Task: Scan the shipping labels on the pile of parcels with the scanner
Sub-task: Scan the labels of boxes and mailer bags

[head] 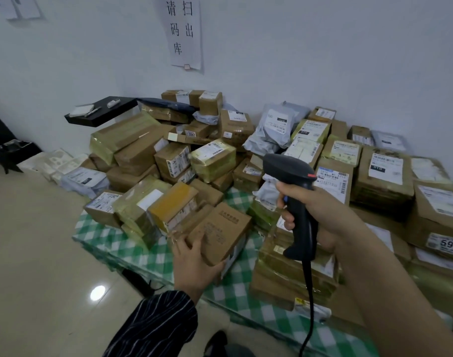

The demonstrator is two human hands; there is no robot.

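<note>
A table under a green-and-white checked cloth point(132, 249) stands against a plain pale wall point(323, 60), and the pile of parcels point(212, 155) covers nearly all of it, heaped highest at the far edge by the wall. Most are brown boxes bound in yellowish tape. A few grey poly mailers point(274, 127) lie among them towards the back. Bare cloth shows only along the near left edge and in a gap in the middle.

The right hand point(323, 215) is clenched round the handle of the black scanner point(301, 222), held up above the parcels at the near right of the tabletop, head turned towards the pile. Its cable point(309, 305) hangs down past the near edge.

The left hand point(192, 264), out of a dark striped sleeve point(156, 328), grips the near corner of a brown carton point(220, 228) at the near left edge, thumb on top.

A paper sign point(181, 32) with large Chinese characters is stuck on the wall above the heap. A black shelf point(102, 114) juts out at the far left corner with a pen point(92, 112) on it. The floor point(40, 240) is glossy pale tile, with a bright spot of reflected light point(97, 292) beside the table.
</note>
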